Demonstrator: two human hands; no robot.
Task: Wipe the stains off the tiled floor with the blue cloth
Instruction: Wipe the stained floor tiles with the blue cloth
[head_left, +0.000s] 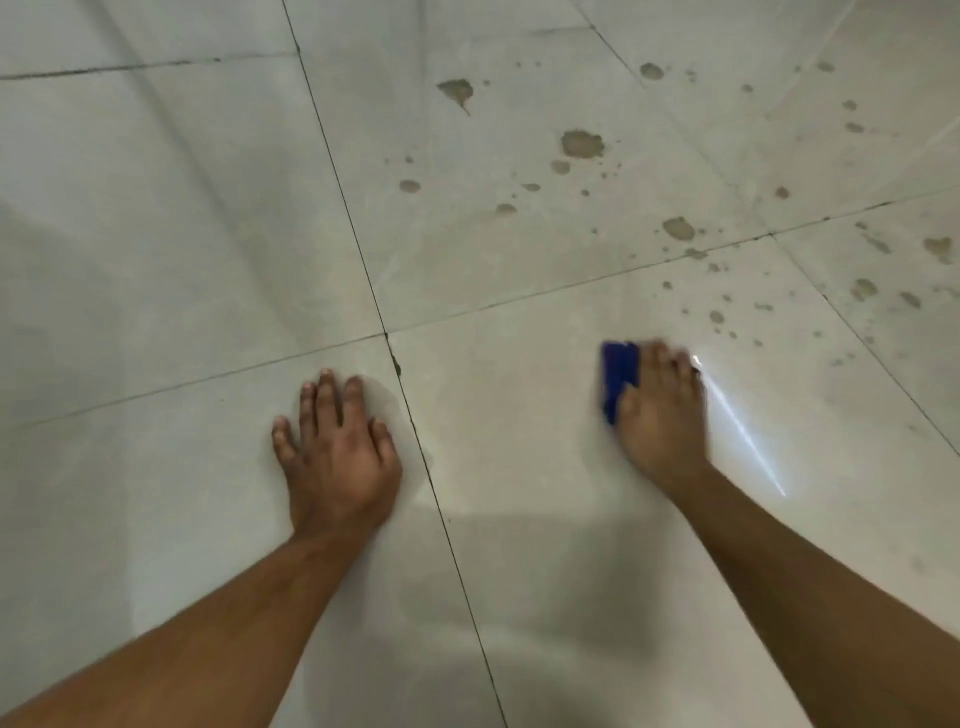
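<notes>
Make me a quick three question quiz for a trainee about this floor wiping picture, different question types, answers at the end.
1. True or false: the left hand holds the blue cloth.
2. Multiple choice: most brown stains lie (A) beyond and to the right of the right hand, (B) under the left forearm, (C) left of the left hand.
3. Fill in: the left hand rests flat on the tiled floor beside a dark ____ line between tiles.

Key: 1 false, the right hand presses it to the floor; 2 A; 3 grout.
</notes>
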